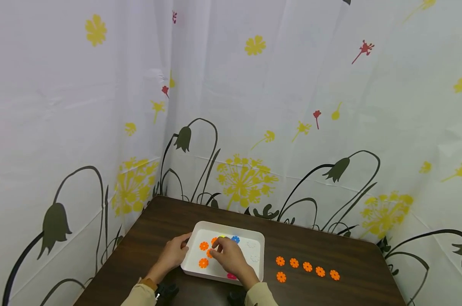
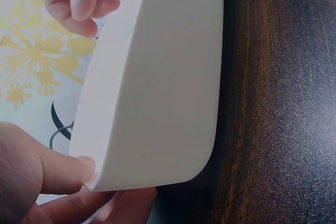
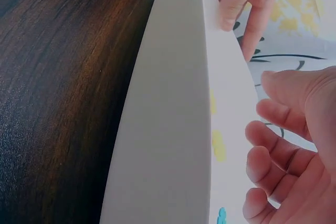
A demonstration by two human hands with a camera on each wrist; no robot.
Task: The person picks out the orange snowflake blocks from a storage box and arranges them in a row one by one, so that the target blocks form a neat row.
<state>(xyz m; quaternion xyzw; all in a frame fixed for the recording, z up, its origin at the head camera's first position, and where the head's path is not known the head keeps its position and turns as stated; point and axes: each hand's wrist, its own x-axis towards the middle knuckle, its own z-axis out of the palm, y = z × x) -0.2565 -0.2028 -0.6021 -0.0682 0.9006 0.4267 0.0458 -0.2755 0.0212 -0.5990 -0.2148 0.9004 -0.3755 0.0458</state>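
Note:
A white tray (image 1: pixel 231 228) stands on the dark wooden table, with flower-shaped discs inside it. My left hand (image 1: pixel 172 251) grips its left side; in the left wrist view the thumb (image 2: pixel 65 171) lies over the rim and fingers are on the outside. Over the tray hovers my right hand (image 1: pixel 231 257), fingertips close to an orange disc (image 1: pixel 209 253). In the right wrist view its loosely bent fingers (image 3: pixel 262 163) are apart from the thumb, with nothing seen between them. Other orange discs (image 1: pixel 203 263), a blue disc (image 1: pixel 235 239) and a pink disc (image 1: pixel 232 276) lie in the tray.
Right of the tray, several orange discs (image 1: pixel 307 267) form a row on the table (image 1: pixel 353 293), with one more orange disc (image 1: pixel 281 277) below its left end. Pale discs (image 1: pixel 255 258) lie at the tray's right. A flower-patterned curtain (image 1: pixel 292 85) hangs behind the table.

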